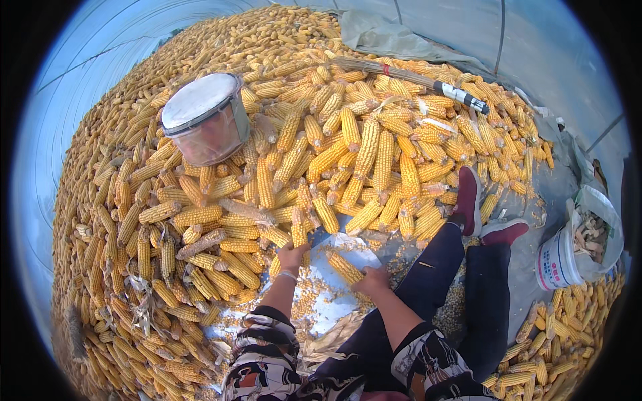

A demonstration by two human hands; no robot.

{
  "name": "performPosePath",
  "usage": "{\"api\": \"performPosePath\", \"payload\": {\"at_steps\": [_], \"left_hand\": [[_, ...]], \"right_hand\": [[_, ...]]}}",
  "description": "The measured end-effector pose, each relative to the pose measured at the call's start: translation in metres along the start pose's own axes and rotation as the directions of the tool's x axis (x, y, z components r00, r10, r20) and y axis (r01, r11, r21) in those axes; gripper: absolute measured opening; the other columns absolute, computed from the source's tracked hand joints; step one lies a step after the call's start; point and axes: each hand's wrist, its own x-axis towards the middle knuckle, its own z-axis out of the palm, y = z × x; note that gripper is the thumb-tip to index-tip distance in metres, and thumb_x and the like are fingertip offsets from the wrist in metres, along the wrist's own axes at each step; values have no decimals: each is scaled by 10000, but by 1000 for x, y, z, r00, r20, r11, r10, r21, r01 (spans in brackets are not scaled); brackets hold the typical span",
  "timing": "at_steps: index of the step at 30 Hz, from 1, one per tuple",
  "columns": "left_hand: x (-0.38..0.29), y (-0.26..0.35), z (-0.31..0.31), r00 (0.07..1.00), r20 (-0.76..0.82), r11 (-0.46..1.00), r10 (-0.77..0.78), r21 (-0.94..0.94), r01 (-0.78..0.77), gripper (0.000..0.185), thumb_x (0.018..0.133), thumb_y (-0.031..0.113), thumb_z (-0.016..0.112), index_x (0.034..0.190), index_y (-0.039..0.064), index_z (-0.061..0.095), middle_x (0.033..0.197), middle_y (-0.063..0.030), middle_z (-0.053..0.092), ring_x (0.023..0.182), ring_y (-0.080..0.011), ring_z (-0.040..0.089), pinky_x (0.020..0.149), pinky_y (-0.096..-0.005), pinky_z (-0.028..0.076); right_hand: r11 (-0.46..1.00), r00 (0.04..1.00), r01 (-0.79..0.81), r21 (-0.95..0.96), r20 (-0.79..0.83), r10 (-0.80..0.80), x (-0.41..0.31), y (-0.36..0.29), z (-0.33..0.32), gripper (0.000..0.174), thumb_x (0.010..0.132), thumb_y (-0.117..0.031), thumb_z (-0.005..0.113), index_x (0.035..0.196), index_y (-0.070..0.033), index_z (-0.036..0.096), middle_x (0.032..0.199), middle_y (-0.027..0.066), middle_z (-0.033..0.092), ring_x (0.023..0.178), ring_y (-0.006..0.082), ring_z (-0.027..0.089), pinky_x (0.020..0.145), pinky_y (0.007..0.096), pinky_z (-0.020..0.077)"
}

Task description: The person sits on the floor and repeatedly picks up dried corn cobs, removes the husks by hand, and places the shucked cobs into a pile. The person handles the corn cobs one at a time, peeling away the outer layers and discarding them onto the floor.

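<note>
My left hand [292, 258] grips the lower part of a yellow corn cob [299, 226], which points away from me at the near edge of the heap. In my right hand [372, 280] is another corn cob [344, 266], its free end tilted up and to the left. The two cobs are apart. Between and below my hands lies a pale sheet [331, 303] scattered with loose kernels [303, 296]. Dry husks [333, 337] rest on it nearer to me. Directly beyond my hands rises a large heap of husked corn cobs [368, 145].
A lidded clear container [213, 135] sits on the heap at left. A bundled-twig broom [406, 75] with a taped handle lies across the back. At right stands a white bucket [556, 263] lined with a bag of bare cobs [592, 235], near more corn [546, 346]. My legs [431, 265] stretch out right.
</note>
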Motion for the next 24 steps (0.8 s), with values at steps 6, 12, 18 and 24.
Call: {"api": "performPosePath", "payload": {"at_steps": [6,12,18,24], "left_hand": [[-130,-11,-25,957,283,993,-59,115,28,337,808,104,746,1114,-13,670,987,-57,693,878,-133,632,802,-277,495],[-242,-5,-14,864,487,991,128,-28,-131,633,821,148,759,1363,-1,469,1199,-60,602,1091,-147,558,948,-301,452],[-298,39,36,751,638,920,172,168,-354,577,848,246,737,1288,-32,488,1193,-118,553,1068,-215,556,933,-341,467],[-412,70,168,273,948,726,163,72,-684,685,779,224,783,1339,-51,501,1271,-200,494,1139,-307,562,973,-378,467]], "right_hand": [[639,963,238,732,-91,-254,-28,-6,1,569,609,-228,782,1085,46,635,989,137,631,868,240,613,779,342,496],[-21,783,-227,974,170,-599,-106,14,-24,597,788,-114,655,1344,2,472,1183,108,615,1020,220,637,857,365,539],[-241,794,-227,944,36,-607,-175,73,-39,599,896,-205,636,1429,-165,366,1224,73,591,1059,246,628,762,484,562],[-740,892,10,673,-340,-297,-275,197,-59,636,896,-217,617,1469,-203,342,1328,83,543,1176,285,575,894,566,523]]}}
